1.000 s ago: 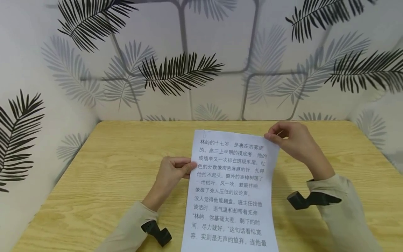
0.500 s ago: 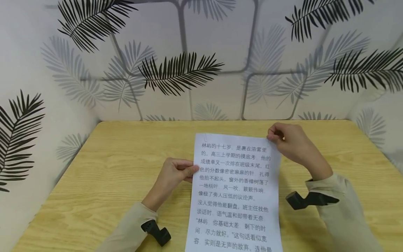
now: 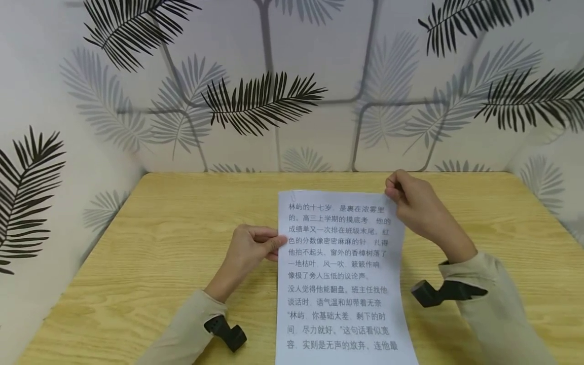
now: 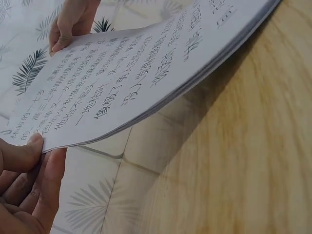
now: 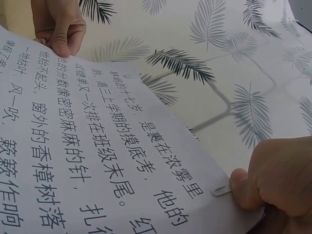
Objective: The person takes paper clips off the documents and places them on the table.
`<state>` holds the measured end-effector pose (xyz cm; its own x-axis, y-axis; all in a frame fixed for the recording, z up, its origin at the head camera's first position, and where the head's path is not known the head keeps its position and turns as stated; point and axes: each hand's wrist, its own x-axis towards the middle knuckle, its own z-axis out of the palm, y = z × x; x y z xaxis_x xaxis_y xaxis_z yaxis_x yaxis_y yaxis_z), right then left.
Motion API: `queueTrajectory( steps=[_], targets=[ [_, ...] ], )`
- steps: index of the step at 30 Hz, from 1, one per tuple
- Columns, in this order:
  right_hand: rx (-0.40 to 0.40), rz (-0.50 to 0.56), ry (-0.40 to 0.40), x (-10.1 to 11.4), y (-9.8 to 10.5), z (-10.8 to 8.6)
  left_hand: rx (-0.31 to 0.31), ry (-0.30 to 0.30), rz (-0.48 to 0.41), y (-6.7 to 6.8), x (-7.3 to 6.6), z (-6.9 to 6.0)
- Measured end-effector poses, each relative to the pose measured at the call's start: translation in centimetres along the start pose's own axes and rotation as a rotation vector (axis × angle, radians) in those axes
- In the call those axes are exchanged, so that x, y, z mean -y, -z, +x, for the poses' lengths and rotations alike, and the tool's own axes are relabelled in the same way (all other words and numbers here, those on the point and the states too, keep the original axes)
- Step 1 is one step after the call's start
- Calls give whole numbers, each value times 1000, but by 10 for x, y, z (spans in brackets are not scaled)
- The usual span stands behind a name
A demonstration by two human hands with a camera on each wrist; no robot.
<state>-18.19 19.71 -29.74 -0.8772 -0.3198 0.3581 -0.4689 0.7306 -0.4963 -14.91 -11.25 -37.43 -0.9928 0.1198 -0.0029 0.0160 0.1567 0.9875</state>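
The paper lies between my hands, just right of the middle of the frame, its long axis running up from the bottom edge, where its near end passes out of view. Nearest to me of the two, my left hand pinches the left edge some way below the top, thumb over and fingers under. My right hand is farther out, at the upper right, pinching the top right corner. There the right clip sits just at my thumb; I cannot tell whether I am pressing on it. The left clip, on the top left corner, lies up from my left hand and apart from it, yet nearer to it than to my right. Beyond the top edge run a strip of table and the leaf-patterned wall.
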Motion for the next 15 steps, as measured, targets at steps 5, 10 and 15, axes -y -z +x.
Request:
queueTrajectory(
  steps=[5, 10, 15],
  targets=[
    [-37, 32, -4, 4, 0, -1, -21, -13, 25, 2, -3, 0],
    [-84, 86, -41, 8, 4, 0, -14, -19, 2, 4, -5, 1],
    [-102, 99, -84, 7, 5, 0, -7, -19, -19, 5, -6, 0]
  ],
)
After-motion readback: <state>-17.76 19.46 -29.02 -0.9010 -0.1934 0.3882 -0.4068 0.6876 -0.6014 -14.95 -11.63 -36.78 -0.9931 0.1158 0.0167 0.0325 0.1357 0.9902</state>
